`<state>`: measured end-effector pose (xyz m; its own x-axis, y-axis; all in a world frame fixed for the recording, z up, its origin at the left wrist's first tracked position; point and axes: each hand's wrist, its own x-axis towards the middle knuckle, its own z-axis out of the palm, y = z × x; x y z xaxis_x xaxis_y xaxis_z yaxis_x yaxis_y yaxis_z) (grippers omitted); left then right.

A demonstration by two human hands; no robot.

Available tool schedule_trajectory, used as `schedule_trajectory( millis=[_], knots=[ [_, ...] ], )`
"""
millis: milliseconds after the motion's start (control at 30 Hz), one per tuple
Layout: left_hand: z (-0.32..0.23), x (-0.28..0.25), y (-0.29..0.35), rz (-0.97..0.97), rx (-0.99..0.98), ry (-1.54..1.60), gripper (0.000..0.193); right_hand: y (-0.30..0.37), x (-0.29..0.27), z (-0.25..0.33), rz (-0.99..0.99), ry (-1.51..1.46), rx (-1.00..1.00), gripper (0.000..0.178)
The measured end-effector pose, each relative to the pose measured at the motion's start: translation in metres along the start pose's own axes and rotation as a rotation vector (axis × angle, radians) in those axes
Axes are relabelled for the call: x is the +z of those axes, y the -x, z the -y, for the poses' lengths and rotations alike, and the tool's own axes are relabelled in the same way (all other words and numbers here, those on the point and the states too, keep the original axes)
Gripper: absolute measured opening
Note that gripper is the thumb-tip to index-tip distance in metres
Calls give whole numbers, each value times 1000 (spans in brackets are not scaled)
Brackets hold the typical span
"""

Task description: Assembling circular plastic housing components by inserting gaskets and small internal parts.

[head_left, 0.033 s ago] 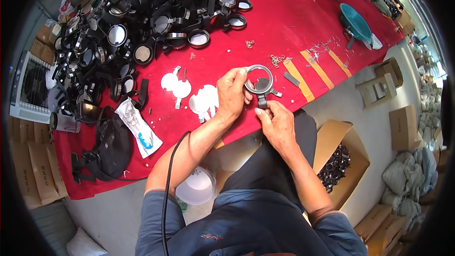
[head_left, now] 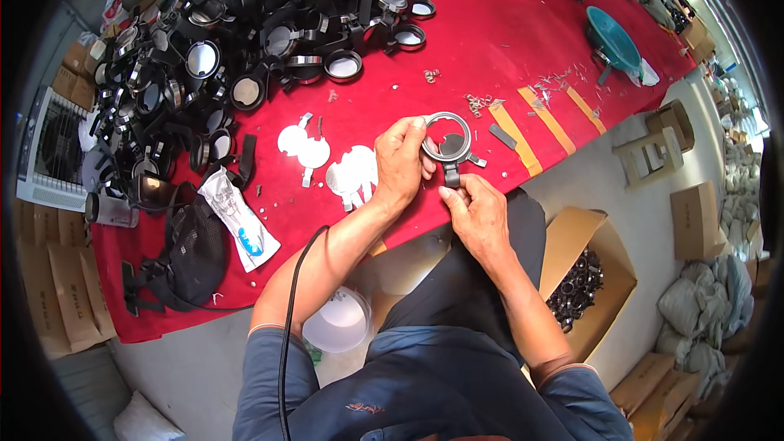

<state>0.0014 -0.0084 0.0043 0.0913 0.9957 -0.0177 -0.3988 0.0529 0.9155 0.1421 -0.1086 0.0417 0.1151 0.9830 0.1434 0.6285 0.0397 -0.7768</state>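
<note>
Over the front edge of the red-covered table, both hands hold a round dark ring-shaped part (head_left: 468, 144) with a grey inner rim and a short black stem. My left hand (head_left: 399, 165) pinches the ring's left side between thumb and fingers. Below it, my right hand (head_left: 478, 214) is closed on the stem at the lower end. Through the ring a dark piece shows, partly covering the opening. Left of my left hand lie shiny round discs (head_left: 313, 153) with small metal tabs. A flat dark grey strip (head_left: 502, 136) rests right of the ring.
A large heap of black round parts with handles (head_left: 202, 60) covers the table's left. Tape strips (head_left: 549, 121), metal bits and a teal bowl (head_left: 614, 42) lie to the right. A black mesh bag (head_left: 194, 249) sits front left. An open carton (head_left: 611, 294) of black parts stands beside my right leg.
</note>
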Motion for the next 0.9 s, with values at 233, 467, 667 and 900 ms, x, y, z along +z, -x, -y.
schedule_trajectory(
  millis=[233,467,667,900],
  knots=[
    [-4,6,0,-159,351,-557,41,-10,5,6,44,58,74,29],
    [-1,0,-1,42,366,-875,76,-17,13,-4,33,82,74,28],
    [-10,2,-4,48,282,-882,75,-36,-27,-19,-129,243,30,31],
    [-17,1,-8,66,264,-884,64,-46,-22,-44,-79,359,-86,26]
  ],
)
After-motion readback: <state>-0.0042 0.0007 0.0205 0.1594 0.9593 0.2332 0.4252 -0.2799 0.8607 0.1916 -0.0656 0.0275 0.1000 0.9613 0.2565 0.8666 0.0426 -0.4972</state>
